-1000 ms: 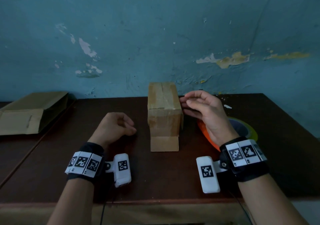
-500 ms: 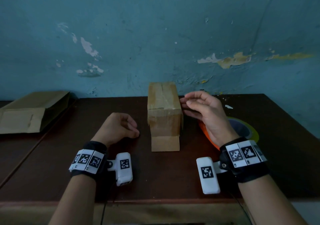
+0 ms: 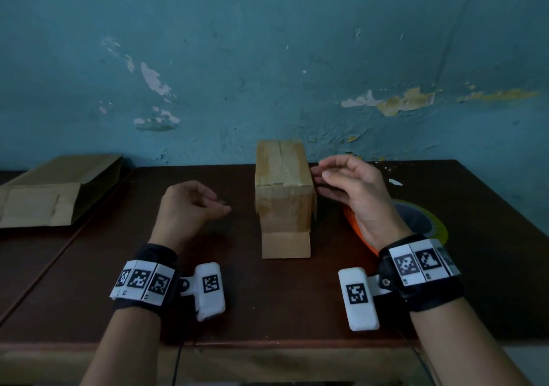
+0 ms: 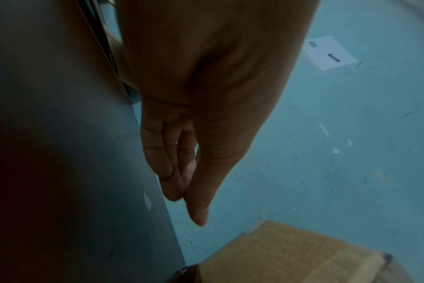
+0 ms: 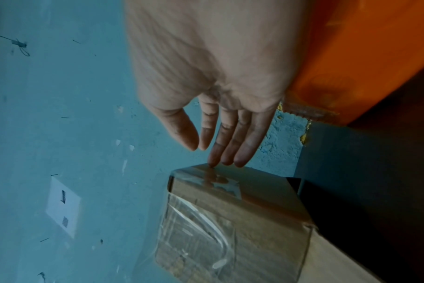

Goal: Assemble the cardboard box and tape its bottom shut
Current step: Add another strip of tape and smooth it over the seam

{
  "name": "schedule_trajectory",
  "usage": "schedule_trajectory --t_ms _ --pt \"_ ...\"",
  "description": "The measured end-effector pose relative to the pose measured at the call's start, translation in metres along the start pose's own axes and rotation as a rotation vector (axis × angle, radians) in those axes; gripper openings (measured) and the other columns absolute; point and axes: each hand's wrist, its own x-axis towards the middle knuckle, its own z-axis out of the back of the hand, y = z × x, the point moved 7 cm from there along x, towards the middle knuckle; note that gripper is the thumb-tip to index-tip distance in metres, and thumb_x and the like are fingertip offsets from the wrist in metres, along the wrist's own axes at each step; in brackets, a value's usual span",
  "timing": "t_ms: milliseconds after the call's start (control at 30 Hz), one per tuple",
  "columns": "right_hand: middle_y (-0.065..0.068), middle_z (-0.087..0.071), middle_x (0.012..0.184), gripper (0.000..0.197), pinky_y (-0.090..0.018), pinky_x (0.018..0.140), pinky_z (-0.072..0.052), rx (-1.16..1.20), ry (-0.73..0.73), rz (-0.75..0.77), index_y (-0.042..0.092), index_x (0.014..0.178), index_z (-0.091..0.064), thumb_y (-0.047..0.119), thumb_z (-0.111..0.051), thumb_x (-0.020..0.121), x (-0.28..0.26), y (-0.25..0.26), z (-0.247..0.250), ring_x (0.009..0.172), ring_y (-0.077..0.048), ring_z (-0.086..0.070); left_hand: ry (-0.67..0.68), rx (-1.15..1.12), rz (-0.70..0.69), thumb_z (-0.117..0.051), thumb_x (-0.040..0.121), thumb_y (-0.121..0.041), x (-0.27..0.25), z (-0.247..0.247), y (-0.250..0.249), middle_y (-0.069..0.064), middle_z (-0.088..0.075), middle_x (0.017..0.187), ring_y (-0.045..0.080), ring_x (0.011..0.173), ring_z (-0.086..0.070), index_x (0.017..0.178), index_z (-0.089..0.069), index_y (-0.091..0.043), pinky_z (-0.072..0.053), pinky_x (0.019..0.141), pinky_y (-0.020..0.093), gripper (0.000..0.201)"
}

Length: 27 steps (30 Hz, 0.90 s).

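A small brown cardboard box stands on the dark wooden table, with clear tape across its upper face and one flap lying flat toward me. My right hand is beside its right side, fingers straight; in the right wrist view the fingertips touch the box's taped edge. My left hand rests on the table left of the box, loosely curled and holding nothing. A corner of the box shows in the left wrist view, beyond my left hand.
An orange tape dispenser with a roll of tape lies under and behind my right wrist. Flattened cardboard lies at the far left. The blue wall stands right behind the box.
My left hand has slid slightly toward the box. My right hand and the box stay where they were.
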Motion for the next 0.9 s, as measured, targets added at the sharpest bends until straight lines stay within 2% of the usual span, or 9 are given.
schedule_trajectory --t_ms 133,300,400,533,600,667,733,800,900 --pt "-0.012 -0.077 0.111 0.02 -0.032 0.091 -0.06 0.016 -0.008 0.016 0.002 0.117 -0.065 -0.001 -0.059 0.097 0.0 0.002 0.001 0.111 -0.024 -0.072 -0.105 -0.077 -0.045 -0.093 0.066 -0.015 -0.005 0.014 -0.002 0.005 -0.074 0.076 0.012 0.071 -0.072 0.088 -0.068 -0.012 -0.054 0.072 0.029 0.033" --pt "-0.012 -0.074 0.116 0.02 -0.04 0.097 -0.059 -0.006 -0.005 0.099 0.004 0.115 -0.067 0.0 -0.061 0.097 -0.002 0.011 0.002 0.116 -0.026 -0.068 -0.106 -0.17 -0.183 -0.08 0.08 -0.002 -0.006 0.016 -0.019 -0.001 -0.075 0.073 0.004 0.077 -0.074 0.092 -0.068 -0.01 -0.055 0.069 0.014 0.018" --pt "-0.011 -0.071 0.123 0.018 -0.043 0.104 -0.054 -0.034 0.041 0.183 0.009 0.114 -0.069 0.006 -0.063 0.097 -0.004 0.021 -0.002 0.121 -0.023 -0.065 -0.075 -0.315 -0.319 -0.069 0.091 0.001 -0.008 0.012 -0.035 0.004 -0.076 0.1 0.011 0.098 -0.073 0.107 -0.067 -0.002 -0.054 0.076 0.012 0.016" --pt "-0.005 -0.07 0.128 0.025 -0.031 0.102 -0.053 -0.129 0.126 0.31 0.008 0.121 -0.069 0.009 -0.066 0.097 -0.006 0.031 -0.01 0.126 -0.016 -0.061 -0.009 -0.409 -0.428 -0.06 0.1 -0.009 -0.014 -0.003 -0.057 -0.004 -0.065 0.134 0.002 0.12 -0.062 0.124 -0.063 -0.006 -0.051 0.083 0.01 0.024" --pt "-0.003 -0.068 0.133 0.028 -0.027 0.1 -0.053 -0.15 0.177 0.33 0.007 0.125 -0.069 0.007 -0.066 0.097 -0.006 0.029 -0.017 0.131 -0.014 -0.059 0.045 -0.421 -0.495 -0.059 0.101 -0.014 -0.015 -0.013 -0.067 -0.006 -0.055 0.148 0.006 0.135 -0.053 0.13 -0.061 -0.01 -0.048 0.099 0.018 0.029" --pt "0.0 -0.067 0.136 0.028 -0.036 0.106 -0.051 -0.176 0.223 0.344 0.009 0.125 -0.07 0.008 -0.067 0.097 -0.005 0.025 -0.022 0.135 -0.014 -0.057 0.141 -0.424 -0.566 -0.06 0.101 -0.02 -0.018 -0.026 -0.076 -0.006 -0.048 0.155 0.013 0.143 -0.046 0.133 -0.063 -0.01 -0.045 0.111 0.035 0.033" --pt "0.0 -0.068 0.136 0.025 -0.044 0.111 -0.049 -0.242 0.233 0.38 0.01 0.122 -0.073 0.009 -0.068 0.097 -0.004 0.023 -0.024 0.134 -0.014 -0.058 0.213 -0.39 -0.619 -0.062 0.1 -0.025 -0.023 -0.038 -0.082 -0.006 -0.047 0.157 0.011 0.146 -0.042 0.131 -0.067 -0.011 -0.041 0.115 0.048 0.034" --pt "-0.001 -0.069 0.134 0.022 -0.046 0.112 -0.047 -0.314 0.238 0.42 0.011 0.118 -0.075 0.012 -0.068 0.097 -0.004 0.023 -0.025 0.133 -0.013 -0.059 0.237 -0.364 -0.627 -0.063 0.1 -0.024 -0.027 -0.045 -0.084 -0.006 -0.049 0.155 0.008 0.146 -0.04 0.126 -0.071 -0.01 -0.039 0.118 0.048 0.03" --pt "0.002 -0.072 0.129 0.019 -0.041 0.115 -0.044 -0.421 0.236 0.454 0.014 0.112 -0.079 0.016 -0.069 0.097 -0.004 0.024 -0.022 0.132 -0.008 -0.059 0.255 -0.369 -0.601 -0.059 0.099 -0.024 -0.027 -0.049 -0.082 -0.005 -0.053 0.152 0.006 0.15 -0.033 0.124 -0.072 -0.011 -0.031 0.123 0.04 0.031"
